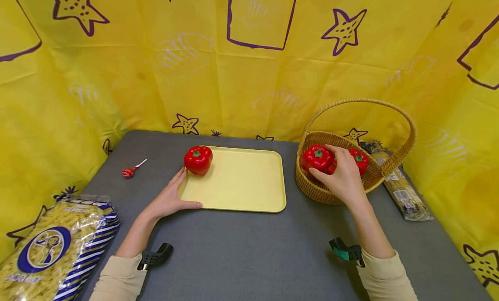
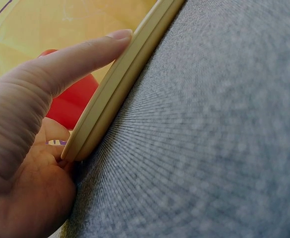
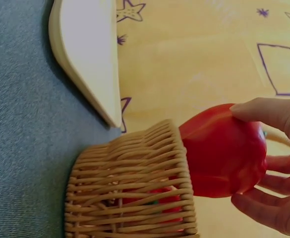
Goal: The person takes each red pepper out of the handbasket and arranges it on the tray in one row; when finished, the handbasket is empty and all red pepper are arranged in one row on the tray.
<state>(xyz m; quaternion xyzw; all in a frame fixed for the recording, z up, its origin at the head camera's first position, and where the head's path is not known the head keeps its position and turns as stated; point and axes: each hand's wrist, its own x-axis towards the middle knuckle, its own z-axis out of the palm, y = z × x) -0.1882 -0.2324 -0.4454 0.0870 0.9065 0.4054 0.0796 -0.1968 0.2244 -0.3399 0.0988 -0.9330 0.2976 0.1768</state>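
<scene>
A red bell pepper [image 1: 318, 158] with a green stem is gripped between the thumb and fingers of my right hand [image 1: 343, 175]. It is at the mouth of the wicker basket [image 1: 317, 190], partly above the rim in the right wrist view. Another red pepper [image 1: 359, 160] lies inside the basket, partly behind my hand. My left hand [image 1: 169, 199] is spread around the near left corner of a pale yellow tray [image 1: 241, 179]. Its thumb touches the tray's rim in the left wrist view. One red pepper [image 1: 198, 160] sits on the tray's far left corner.
On the left lie a lollipop [image 1: 133, 169] and a large bag of pasta [image 1: 58, 249]. Behind the basket's right side is a long clear packet [image 1: 403, 192]. The basket's tall handle [image 1: 364, 100] arches over its opening. Yellow patterned cloth [image 1: 249, 76] surrounds the grey table [image 1: 249, 253].
</scene>
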